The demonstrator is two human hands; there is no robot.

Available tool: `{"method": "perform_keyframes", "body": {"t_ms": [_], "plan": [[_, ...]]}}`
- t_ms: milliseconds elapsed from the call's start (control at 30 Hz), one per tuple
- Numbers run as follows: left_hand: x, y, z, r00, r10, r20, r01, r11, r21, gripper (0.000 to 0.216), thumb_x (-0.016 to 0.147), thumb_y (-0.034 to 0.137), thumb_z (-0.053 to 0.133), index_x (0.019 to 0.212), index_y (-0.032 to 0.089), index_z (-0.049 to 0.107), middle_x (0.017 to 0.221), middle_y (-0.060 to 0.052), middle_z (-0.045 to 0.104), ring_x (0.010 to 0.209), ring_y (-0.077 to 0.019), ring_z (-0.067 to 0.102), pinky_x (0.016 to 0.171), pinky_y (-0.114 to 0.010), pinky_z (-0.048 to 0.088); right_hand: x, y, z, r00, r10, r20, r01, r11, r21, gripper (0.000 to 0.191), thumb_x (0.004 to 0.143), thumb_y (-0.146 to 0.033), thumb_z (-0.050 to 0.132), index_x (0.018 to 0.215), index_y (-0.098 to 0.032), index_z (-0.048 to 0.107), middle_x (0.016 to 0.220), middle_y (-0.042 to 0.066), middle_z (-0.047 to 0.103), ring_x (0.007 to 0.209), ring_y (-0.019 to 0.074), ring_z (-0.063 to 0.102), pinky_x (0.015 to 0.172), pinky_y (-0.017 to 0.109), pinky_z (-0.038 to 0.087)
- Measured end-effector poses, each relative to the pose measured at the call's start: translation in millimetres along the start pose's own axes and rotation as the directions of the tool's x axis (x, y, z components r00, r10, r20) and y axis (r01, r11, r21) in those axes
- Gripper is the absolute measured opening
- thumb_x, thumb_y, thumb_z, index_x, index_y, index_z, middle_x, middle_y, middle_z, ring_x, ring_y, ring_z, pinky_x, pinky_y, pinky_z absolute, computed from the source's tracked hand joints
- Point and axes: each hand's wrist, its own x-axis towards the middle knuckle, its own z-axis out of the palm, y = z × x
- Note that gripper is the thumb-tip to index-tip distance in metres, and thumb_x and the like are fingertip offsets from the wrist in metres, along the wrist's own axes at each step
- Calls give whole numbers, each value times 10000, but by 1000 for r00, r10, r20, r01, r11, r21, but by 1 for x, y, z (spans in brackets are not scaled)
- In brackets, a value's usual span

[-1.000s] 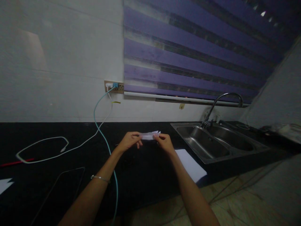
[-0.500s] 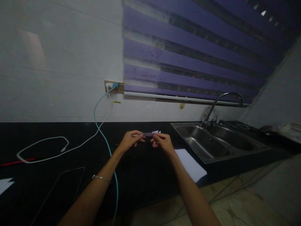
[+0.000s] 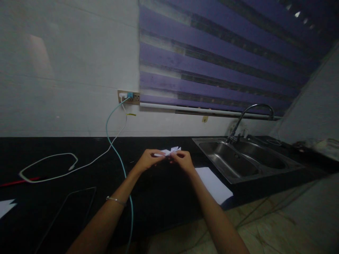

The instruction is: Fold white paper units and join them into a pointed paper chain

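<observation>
Between my two hands is a small piece of folded white paper (image 3: 174,149), held above the black countertop (image 3: 164,197). My left hand (image 3: 149,159) pinches its left part, with the thumb toward me and a paper flap showing over the fingers. My right hand (image 3: 182,159) grips the right part, and pointed paper corners stick up above its fingertips. The exact folds are too small to make out. Just right of my right forearm lies a stack of white paper sheets (image 3: 213,185) on the counter.
A steel double sink (image 3: 233,160) with a curved faucet (image 3: 241,118) stands at the right. A teal cable (image 3: 120,158) and a white cable (image 3: 92,163) run from the wall outlet (image 3: 135,98). Left are a dark flat device (image 3: 71,215), a red stick-like item (image 3: 16,182) and paper pieces (image 3: 5,207).
The folded paper has turned from a thin dark edge to show its white faces. My left hand has shifted its fingers, moving slightly closer to the right hand.
</observation>
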Motion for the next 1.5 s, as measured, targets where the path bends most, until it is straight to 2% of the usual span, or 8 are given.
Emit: {"method": "perform_keyframes", "body": {"t_ms": [200,500,733,867,1000,1133,1367,1500], "plan": [[-2,1,6,997,74,4,-73,996,-49,331,725,372,693,947,128,717,803,-89,719,685,-176,649,559,-236,476,1,0,3,999,-1,-33,4,997,75,272,704,-425,704,766,-161,706,720,54,679,658,197,643,566,315,566],[-4,6,3,993,120,8,-120,992,-23,309,742,395,665,868,121,730,745,-81,711,632,-168,632,508,-221,444,-3,-9,4,995,-45,95,41,998,41,232,698,-365,724,819,-167,726,809,56,688,687,181,634,611,297,542],[-2,4,5,994,114,5,-114,992,60,308,775,418,628,746,124,716,727,-59,705,658,-152,625,555,-209,440,-1,-3,4,998,-61,-12,60,993,-100,266,751,-403,665,703,-147,717,648,47,668,574,165,606,548,269,490],[0,1,7,992,127,9,-127,991,51,332,783,440,607,749,124,701,731,-64,696,598,-134,600,498,-199,416,-1,-4,5,994,-95,-53,84,981,-178,274,754,-407,660,675,-149,707,585,35,650,532,154,589,522,254,453],[-1,4,8,993,122,5,-122,993,11,310,790,434,601,802,130,664,717,-48,673,499,-90,528,436,-179,373,-1,-5,5,991,-90,-97,75,986,-148,265,736,-419,674,737,-155,700,640,42,673,521,150,585,513,256,454],[-2,6,7,997,74,-4,-74,997,-25,295,777,425,617,830,135,628,690,-26,647,442,-65,468,399,-168,341,-1,-6,4,994,-92,-54,85,988,-128,258,745,-418,667,722,-160,675,651,38,667,566,156,601,555,261,472],[-2,3,2,998,64,-29,-61,995,80,335,753,458,632,708,126,639,490,30,509,419,-67,434,397,-165,291,0,-3,2,996,-83,19,85,990,-113,226,739,-372,676,667,-163,631,633,15,629,573,148,591,563,253,466],[-2,7,2,997,74,-4,-74,996,56,319,780,439,608,787,122,642,545,7,569,429,-67,451,403,-167,309,0,-4,2,997,-79,-24,74,985,-157,233,737,-394,668,696,-168,632,649,15,625,559,144,574,537,251,455]]}}
